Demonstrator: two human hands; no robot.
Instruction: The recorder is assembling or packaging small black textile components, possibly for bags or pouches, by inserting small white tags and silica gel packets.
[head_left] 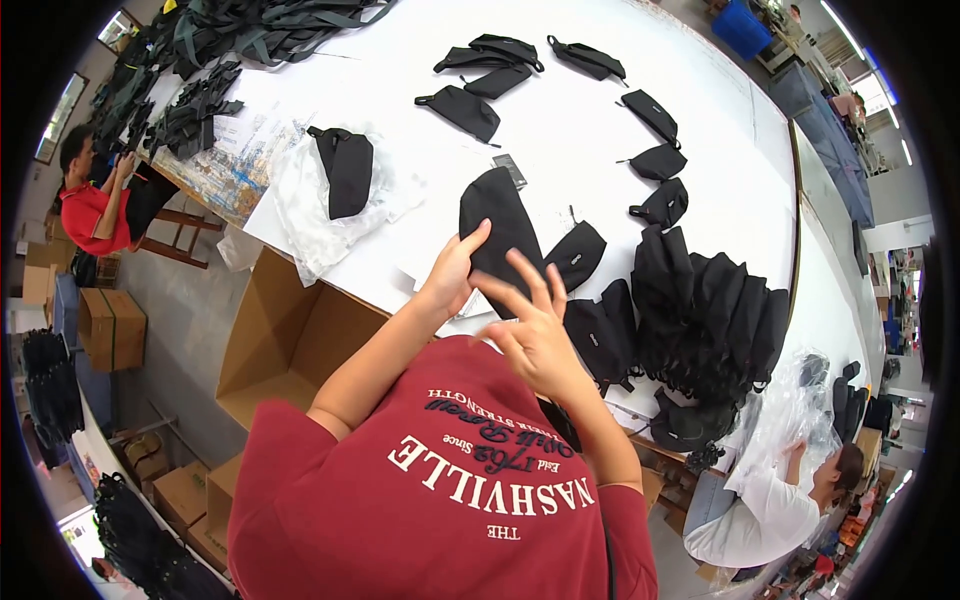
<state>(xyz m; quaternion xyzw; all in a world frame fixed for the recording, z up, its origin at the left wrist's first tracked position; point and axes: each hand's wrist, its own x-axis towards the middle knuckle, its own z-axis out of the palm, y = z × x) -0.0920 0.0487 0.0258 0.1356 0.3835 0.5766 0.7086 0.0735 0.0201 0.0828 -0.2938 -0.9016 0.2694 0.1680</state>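
My left hand (458, 268) grips the left edge of a long black fabric pouch (497, 215), its thumb lying on top. The pouch is tilted up over the near side of the white table. My right hand (533, 335) is at the pouch's lower right edge, fingers spread apart; whether a fingertip touches the cloth I cannot tell. Just to the right lies a smaller black pouch (577, 257) with a small light label and a cord pull. Behind the held pouch is a dark printed card (511, 171).
Several black pouches (460, 112) form an arc on the white table (570, 130). A dense pile of them (705, 310) stands right. At left, one pouch (345, 172) rests on clear plastic bags (300, 215), above an open carton (285, 340). Co-workers sit left (98, 205) and right (765, 525).
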